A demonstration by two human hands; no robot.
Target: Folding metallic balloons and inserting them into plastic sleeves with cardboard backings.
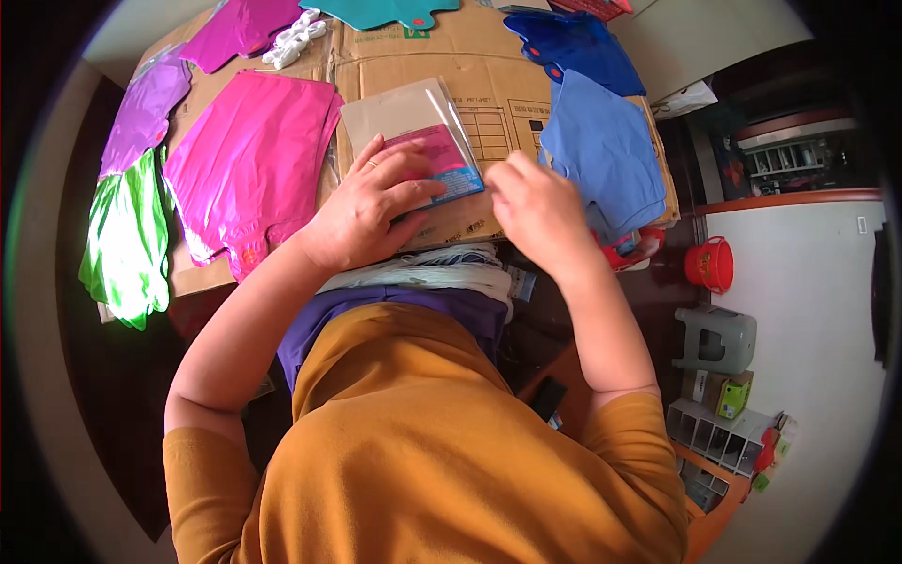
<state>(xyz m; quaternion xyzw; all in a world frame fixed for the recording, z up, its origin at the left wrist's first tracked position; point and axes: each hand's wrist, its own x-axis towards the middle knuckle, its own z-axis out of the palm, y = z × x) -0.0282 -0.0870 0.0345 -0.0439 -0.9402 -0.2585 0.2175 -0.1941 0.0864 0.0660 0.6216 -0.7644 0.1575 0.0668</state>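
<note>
A see-through plastic packet [376,111] lies tilted on the cardboard surface in front of me, with a pink and blue printed panel [455,150] at its near end. My left hand [371,197] rests across the near left part of the packet, fingers stretched out over the panel. Just off the packet's near right corner is my right hand [537,202], its fingers curled and pressed together. Whatever those fingers may hold is hidden. To the left lies a shiny pink sheet-like piece [254,150]; a light blue one [606,150] is on the right.
Flattened cardboard [404,61] covers the table. Around its edges lie purple [146,113], green [127,235], magenta [240,33], teal [385,11] and dark blue pieces [578,52], plus a white bundle [296,39]. Right of the table are a red bucket [709,264] and a grey stool [716,338].
</note>
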